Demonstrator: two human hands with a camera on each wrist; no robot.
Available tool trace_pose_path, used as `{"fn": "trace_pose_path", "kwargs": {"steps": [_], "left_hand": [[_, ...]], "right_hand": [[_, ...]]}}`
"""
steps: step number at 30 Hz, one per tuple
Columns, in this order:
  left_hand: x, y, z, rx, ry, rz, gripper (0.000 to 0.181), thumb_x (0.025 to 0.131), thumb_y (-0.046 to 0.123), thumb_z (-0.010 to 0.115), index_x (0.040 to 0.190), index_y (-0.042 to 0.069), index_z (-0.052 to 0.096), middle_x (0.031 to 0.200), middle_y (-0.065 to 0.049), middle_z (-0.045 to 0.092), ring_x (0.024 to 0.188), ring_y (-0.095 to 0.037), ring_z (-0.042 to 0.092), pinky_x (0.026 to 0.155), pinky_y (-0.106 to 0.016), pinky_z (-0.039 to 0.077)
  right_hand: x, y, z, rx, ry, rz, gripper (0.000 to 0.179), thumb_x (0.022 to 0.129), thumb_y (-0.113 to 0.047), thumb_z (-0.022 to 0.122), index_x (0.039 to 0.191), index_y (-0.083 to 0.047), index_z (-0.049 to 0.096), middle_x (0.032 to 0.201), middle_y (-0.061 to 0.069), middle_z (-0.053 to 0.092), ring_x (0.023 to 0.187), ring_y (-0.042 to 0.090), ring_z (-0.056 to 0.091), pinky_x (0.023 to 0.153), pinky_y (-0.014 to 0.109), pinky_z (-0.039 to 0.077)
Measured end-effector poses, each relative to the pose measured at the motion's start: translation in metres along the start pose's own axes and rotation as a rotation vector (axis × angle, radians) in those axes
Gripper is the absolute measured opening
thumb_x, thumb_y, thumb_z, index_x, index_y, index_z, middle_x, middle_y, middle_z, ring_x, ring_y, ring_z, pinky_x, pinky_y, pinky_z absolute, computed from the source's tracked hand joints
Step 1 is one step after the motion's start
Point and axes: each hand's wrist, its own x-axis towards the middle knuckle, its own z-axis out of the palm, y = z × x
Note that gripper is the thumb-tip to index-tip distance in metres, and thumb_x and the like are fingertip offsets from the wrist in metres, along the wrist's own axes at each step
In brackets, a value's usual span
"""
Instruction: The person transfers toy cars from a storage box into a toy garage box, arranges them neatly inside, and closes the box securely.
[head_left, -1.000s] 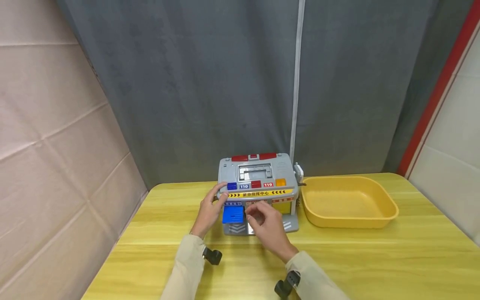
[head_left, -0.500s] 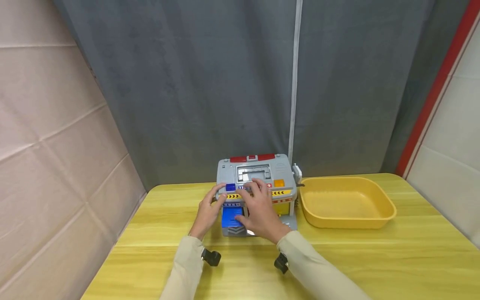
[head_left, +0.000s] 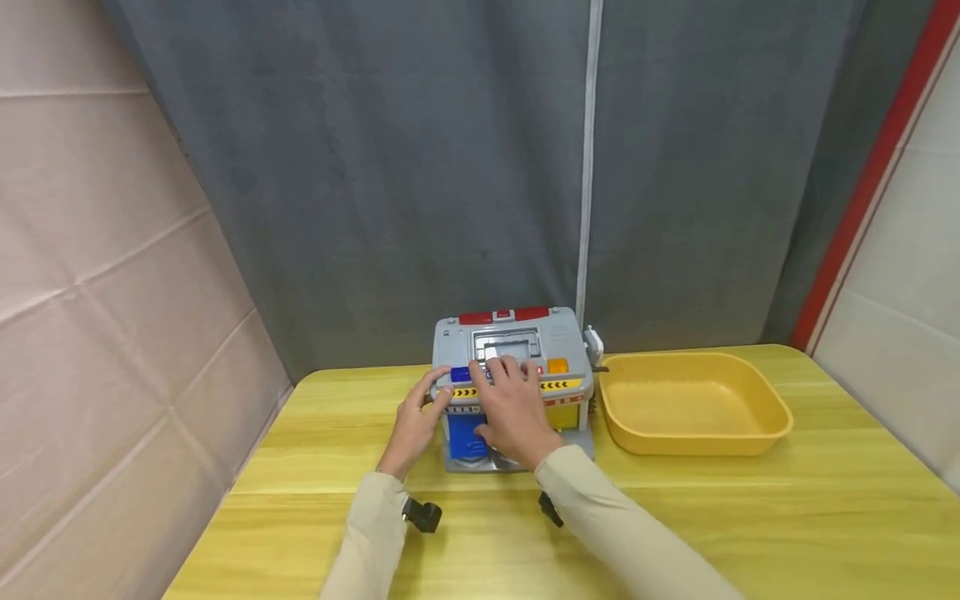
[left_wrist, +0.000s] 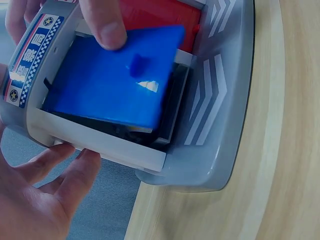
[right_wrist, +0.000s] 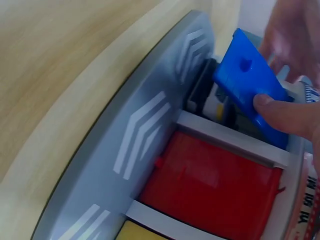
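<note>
A grey toy emergency station (head_left: pixel 453 340) with a blue, a red and a yellow garage door stands on the table. My left hand (head_left: pixel 408 425) grips its front left corner, the fingers against the roof and side wall. My right hand (head_left: pixel 517 421) lies over the front, fingertips on the roof's front edge. Its thumb (right_wrist: pixel 282 116) presses on the blue door (left_wrist: pixel 110 80), which is tilted outward and partly swung down over its bay. Behind the door shows a dark and white object (right_wrist: pixel 212 106), mostly hidden. The red door (right_wrist: pixel 210 187) is down.
To the right of the station stands a yellow plastic tub (head_left: pixel 697 408) on the wooden table (head_left: pixel 480 533). A white part (head_left: pixel 594 346) sticks out from the station's right side. A grey curtain (head_left: pixel 375 208) hangs behind the table.
The blue door has swung down from its raised, flat position. My right hand has moved up, from beside the door to fingers on the roof and thumb on the door. The left hand stays put.
</note>
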Motion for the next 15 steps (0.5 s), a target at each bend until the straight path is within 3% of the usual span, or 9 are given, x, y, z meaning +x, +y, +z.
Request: {"fn": "trace_pose_path", "kwargs": {"steps": [7,15], "left_hand": [[0.001,0.002,0.003,-0.017,0.001,0.002,0.04,0.102,0.047,0.054,0.14,0.038,0.054,0.151,-0.004,0.052,0.124,-0.03,0.059,0.093,-0.042,0.055],[0.0,0.005,0.001,0.001,0.012,0.011,0.04,0.102,0.048,0.053,0.14,0.037,0.054,0.154,-0.004,0.048,0.126,-0.032,0.057,0.094,-0.045,0.054]], "right_hand": [[0.001,0.003,0.014,-0.113,0.123,-0.018,0.092,0.065,-0.052,0.09,0.139,-0.015,0.05,0.127,0.01,0.06,0.117,0.031,0.054,0.1,0.055,0.047],[0.003,0.002,0.02,-0.135,0.209,-0.024,0.084,0.065,-0.047,0.089,0.135,-0.015,0.054,0.122,0.01,0.062,0.112,0.031,0.056,0.098,0.059,0.046]]}}
